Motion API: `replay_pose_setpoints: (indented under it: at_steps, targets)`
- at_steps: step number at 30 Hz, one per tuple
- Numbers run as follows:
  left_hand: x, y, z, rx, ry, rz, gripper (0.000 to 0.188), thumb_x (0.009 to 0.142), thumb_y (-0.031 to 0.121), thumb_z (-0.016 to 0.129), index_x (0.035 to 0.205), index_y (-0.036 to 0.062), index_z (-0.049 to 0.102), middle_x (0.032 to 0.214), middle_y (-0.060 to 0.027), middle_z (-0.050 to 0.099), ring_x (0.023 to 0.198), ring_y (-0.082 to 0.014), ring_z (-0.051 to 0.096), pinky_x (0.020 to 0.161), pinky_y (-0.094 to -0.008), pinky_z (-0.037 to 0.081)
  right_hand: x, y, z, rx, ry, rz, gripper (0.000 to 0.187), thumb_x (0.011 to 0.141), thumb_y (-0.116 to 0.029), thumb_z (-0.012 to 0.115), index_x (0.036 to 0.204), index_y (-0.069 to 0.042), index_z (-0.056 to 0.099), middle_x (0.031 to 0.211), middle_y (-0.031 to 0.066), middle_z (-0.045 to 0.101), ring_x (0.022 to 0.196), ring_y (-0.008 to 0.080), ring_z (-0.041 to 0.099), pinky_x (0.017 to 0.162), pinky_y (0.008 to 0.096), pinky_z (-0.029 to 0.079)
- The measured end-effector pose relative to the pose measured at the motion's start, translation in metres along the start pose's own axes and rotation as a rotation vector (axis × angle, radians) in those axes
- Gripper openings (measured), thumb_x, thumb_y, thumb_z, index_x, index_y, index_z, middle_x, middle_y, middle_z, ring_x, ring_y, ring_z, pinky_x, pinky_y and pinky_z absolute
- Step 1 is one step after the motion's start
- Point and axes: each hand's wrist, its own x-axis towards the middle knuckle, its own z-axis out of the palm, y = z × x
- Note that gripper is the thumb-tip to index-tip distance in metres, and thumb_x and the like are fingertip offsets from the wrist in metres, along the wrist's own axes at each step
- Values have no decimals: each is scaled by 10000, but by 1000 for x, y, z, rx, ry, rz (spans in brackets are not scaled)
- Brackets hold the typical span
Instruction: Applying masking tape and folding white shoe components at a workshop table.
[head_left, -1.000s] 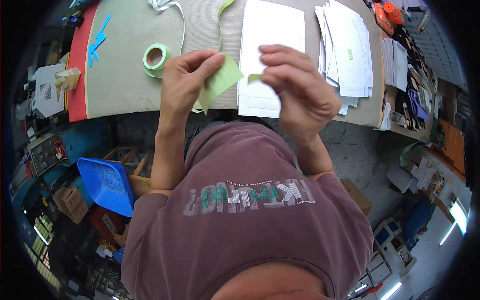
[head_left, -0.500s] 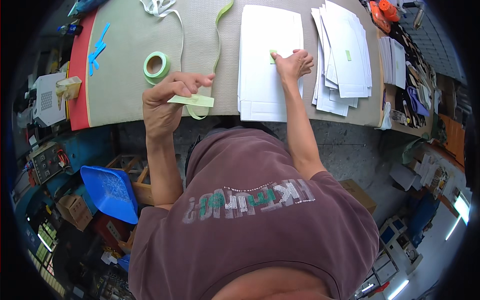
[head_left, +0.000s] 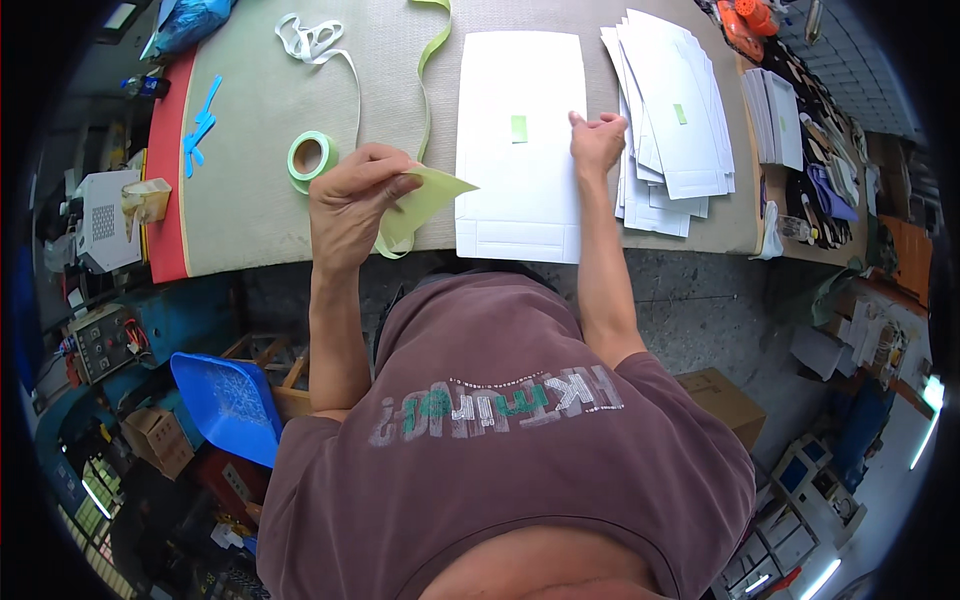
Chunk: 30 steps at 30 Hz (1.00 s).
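Observation:
My left hand [head_left: 350, 200] pinches a thin pale green sheet [head_left: 432, 200] between thumb and fingers, tilted above the near part of the table. My right hand [head_left: 598, 145] lies at the right edge of a white cardboard sheet [head_left: 520, 190], its fingers curled and its thumb by that edge. Nothing shows in its fingers. A small green patch [head_left: 519, 129] is stuck on the white cardboard. To the right lies a loose pile of similar white sheets [head_left: 685, 150], the top one with a green patch too. A roll of green tape [head_left: 300, 162] sits beyond my left hand.
Green ribbon [head_left: 427, 90] and white strap [head_left: 310, 42] lie across the table [head_left: 250, 220]. Blue strips [head_left: 203, 125] are near its red left edge [head_left: 170, 190]. A stack of white pieces [head_left: 775, 120] and dark tool clutter stand at the right; a blue dustpan-like scoop [head_left: 225, 400] is below left.
My right hand has left the green patch and moved to the cardboard's right edge. My left hand has turned the pale green sheet so that more of its face shows. The view has shifted slightly.

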Motion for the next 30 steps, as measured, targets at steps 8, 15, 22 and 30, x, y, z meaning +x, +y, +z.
replay_pose_setpoints:
  at_steps: [8,15,22,30]
  targets:
    - [-3,-5,6,24,114,-121,139,836,23,760,973,0,763,900,-52,679,736,-87,559,657,-183,448,34,17,-47,138,-417,90,358,911,-200,693,1117,76,594,877,158,657,762,228,643,742,350,547]
    - [-10,-13,-2,24,156,-130,132,853,44,754,978,1,763,900,-56,689,710,-83,549,633,-186,443,43,20,-48,481,-452,280,286,911,-140,686,1054,106,667,882,174,692,761,218,657,712,311,560]
    - [-3,11,15,282,141,-182,130,873,55,734,986,-5,761,830,-47,699,652,-81,534,587,-197,441,114,13,-127,262,-149,27,378,878,-179,750,1118,100,661,966,194,715,857,213,689,710,304,558]
    - [7,16,33,555,-71,-201,212,871,66,740,1057,-34,732,800,-44,702,635,-74,560,575,-181,464,-104,-99,-112,618,-883,-551,194,860,-42,733,1048,0,711,1123,124,696,1027,229,666,904,317,567]
